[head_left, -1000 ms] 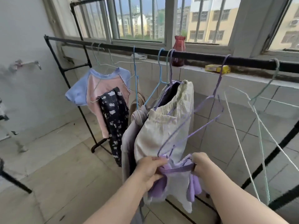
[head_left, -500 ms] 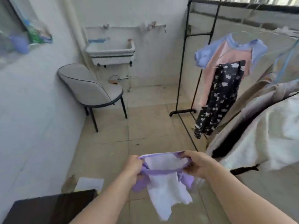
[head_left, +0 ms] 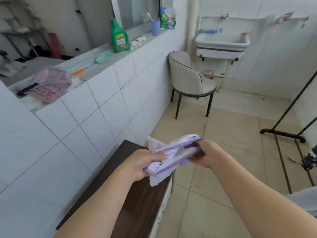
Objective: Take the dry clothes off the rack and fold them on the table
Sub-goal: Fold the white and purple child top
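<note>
While gripped: garment (head_left: 173, 157), 2 hands.

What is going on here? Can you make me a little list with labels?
held thing: purple and white garment, gripped at both ends
left hand: grips the near end
right hand: grips the far end
table: dark wood, under the hands, against the tiled wall
garment on table: not yet, held just above
chair: beige, by the sink
ledge: green bottle, blue cup
rack: black, at right
</note>
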`<action>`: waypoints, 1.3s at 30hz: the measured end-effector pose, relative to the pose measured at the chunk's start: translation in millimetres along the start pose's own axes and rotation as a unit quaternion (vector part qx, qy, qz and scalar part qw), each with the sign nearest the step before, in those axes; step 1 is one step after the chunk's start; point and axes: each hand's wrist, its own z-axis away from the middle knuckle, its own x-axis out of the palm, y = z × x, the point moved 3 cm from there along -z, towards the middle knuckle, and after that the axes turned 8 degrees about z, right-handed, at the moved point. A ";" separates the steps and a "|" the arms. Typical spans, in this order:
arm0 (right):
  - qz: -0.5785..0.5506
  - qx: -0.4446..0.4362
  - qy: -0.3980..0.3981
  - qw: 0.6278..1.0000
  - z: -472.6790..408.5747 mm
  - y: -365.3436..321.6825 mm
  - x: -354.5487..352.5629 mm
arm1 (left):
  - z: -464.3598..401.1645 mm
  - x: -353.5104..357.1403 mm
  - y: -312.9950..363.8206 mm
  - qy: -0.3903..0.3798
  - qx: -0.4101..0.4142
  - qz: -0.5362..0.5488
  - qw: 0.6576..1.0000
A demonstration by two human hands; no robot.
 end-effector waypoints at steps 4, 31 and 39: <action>0.103 0.024 -0.172 0.979 41.0 11.6 79.7 | 17.7 -71.1 -24.1 0.254 0.070 -0.344 0.901; 0.277 0.135 -0.380 0.872 64.7 30.6 201.3 | 95.7 -114.6 -56.3 0.447 0.062 -0.246 0.858; 0.453 -0.012 -0.494 0.742 64.9 25.8 189.0 | 113.7 -125.2 -81.9 0.300 0.083 0.444 0.840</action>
